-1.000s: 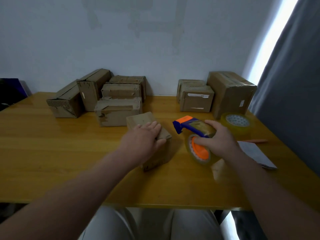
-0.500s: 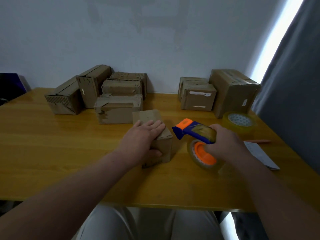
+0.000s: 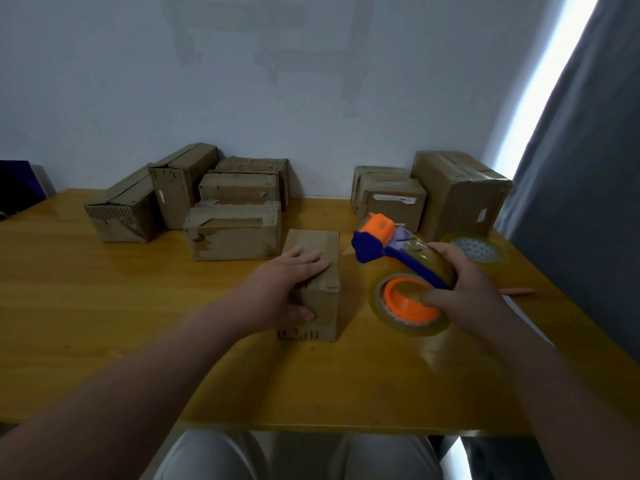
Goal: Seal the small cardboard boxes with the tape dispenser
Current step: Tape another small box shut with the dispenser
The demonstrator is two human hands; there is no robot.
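Left hand holds the closed small box, fingers across its top; right hand fingers wrap the tape dispenser.

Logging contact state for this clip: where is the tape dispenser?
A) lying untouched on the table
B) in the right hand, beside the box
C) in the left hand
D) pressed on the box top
B: the right hand grips the tape dispenser right of the small box that the left hand holds.
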